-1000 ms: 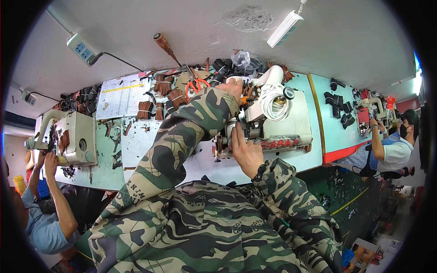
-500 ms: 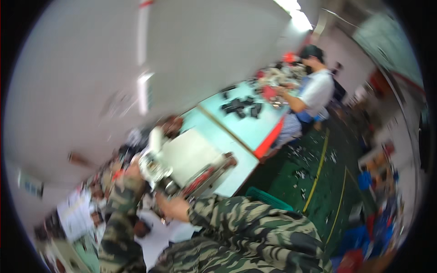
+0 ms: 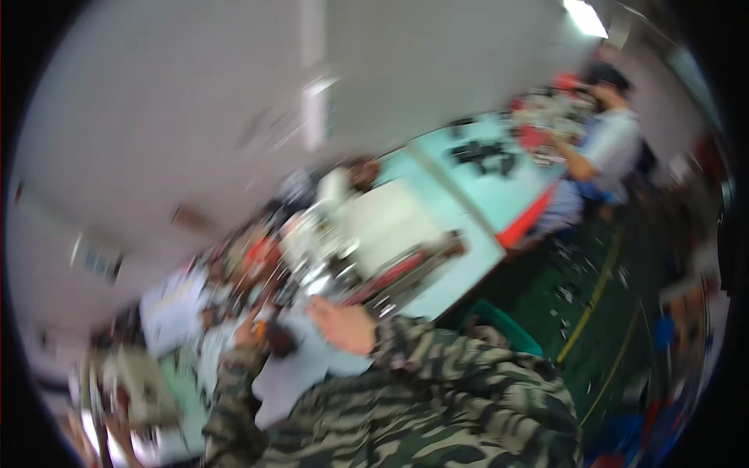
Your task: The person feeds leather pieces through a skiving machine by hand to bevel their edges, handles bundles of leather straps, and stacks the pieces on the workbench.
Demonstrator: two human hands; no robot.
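Head view, badly blurred: the left hand (image 3: 248, 334) has its fingers beside a small orange object (image 3: 260, 328), and whether they pinch it cannot be told. A dark brown bundle (image 3: 279, 341) sits just to the right of that object, between the two hands. The right hand (image 3: 345, 324) reaches up and to the left, its fingers seemingly pressed together near the front end of a cream machine (image 3: 394, 218); whether they grip or touch anything is lost in the smear. Both wrists run into camouflage sleeves (image 3: 460, 363).

Beyond the hands, the machine stands on a pale table (image 3: 456, 269), a reddish strip along its near side and a coil of white cord (image 3: 318, 234) at its left end. Left of the coil lies a blurred heap with an orange-red patch (image 3: 261, 257), then a printed sheet (image 3: 172, 312) and, farther out, a second machine (image 3: 143, 384). Dark pieces (image 3: 485, 157) are scattered on the neighbouring table, where a co-worker (image 3: 612, 148) in a cap is seated. A teal basket (image 3: 511, 327) is on the green floor (image 3: 573, 312).
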